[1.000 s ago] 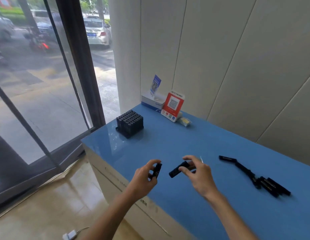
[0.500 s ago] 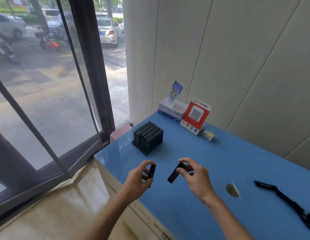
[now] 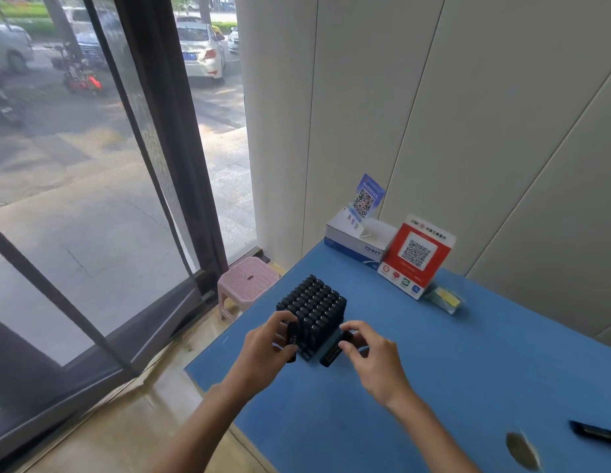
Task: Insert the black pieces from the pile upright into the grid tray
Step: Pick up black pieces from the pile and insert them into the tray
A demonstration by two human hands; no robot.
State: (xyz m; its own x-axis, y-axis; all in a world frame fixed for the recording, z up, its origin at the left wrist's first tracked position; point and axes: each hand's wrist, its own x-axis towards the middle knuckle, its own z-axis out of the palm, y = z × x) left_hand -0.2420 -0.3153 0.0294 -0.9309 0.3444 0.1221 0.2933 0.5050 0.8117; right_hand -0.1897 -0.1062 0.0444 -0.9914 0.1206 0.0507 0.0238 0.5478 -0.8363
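On the blue table [image 3: 433, 353], the grid tray [image 3: 312, 315] stood almost full of upright black pieces. The left hand [image 3: 266, 346] pinched one piece [image 3: 292, 336] upright; the right hand [image 3: 372, 356] pinched another [image 3: 333, 351], tilted, both at its near edge, neither yet inserted.

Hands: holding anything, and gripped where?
Each holds one black oblong plastic piece. Left hand pinches its piece around the middle; right hand pinches the upper end of its piece, beside the black grid tray.
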